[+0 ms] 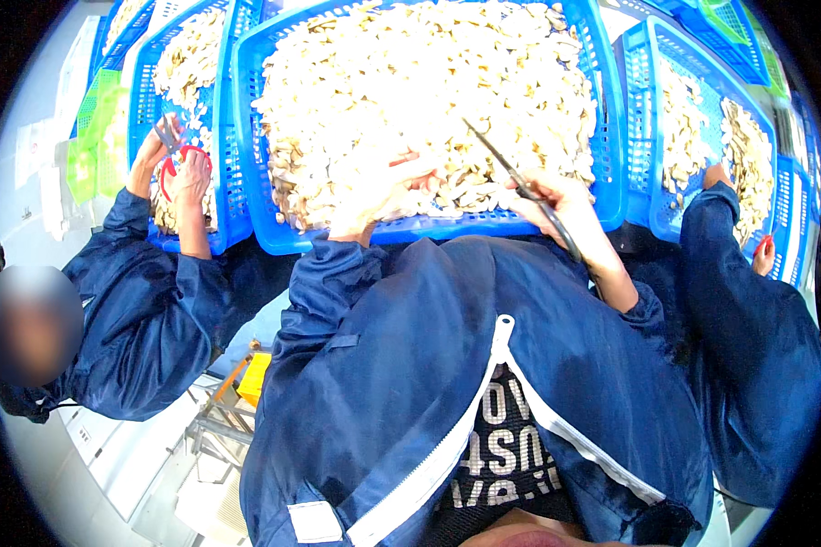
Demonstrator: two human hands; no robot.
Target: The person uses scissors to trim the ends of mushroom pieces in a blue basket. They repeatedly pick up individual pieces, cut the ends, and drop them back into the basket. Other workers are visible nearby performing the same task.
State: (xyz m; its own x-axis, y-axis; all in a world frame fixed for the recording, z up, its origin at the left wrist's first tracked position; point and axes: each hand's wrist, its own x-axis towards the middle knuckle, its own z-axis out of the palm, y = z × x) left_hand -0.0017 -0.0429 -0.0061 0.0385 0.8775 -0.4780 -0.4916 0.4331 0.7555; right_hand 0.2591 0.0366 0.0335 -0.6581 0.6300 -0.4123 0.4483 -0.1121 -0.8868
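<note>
1. Right hand [556, 202] was wrapped around a long, dark, pointed tool [499, 158], whose tip angled forward and leftward of it.
2. Left hand [390, 190], overexposed, lay beside it over pale pieces [356, 91]; its grip could not be told.
3. Those pieces filled a blue basket [246, 118] beneath and beyond both hands.
4. Farther left of the left hand, a co-worker's hands [190, 180] held red-handled scissors [194, 152].
5. Farther right of the right hand, another co-worker's hand [717, 175] reached into another basket [643, 118].

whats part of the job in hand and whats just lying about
In use:
- long dark pointed metal tool, in right hand
- small pale flat pieces, by left hand
- large blue rectangular plastic crate

Apparently just lying about:
- bright green perforated plastic basket
- yellow boxy object
</note>
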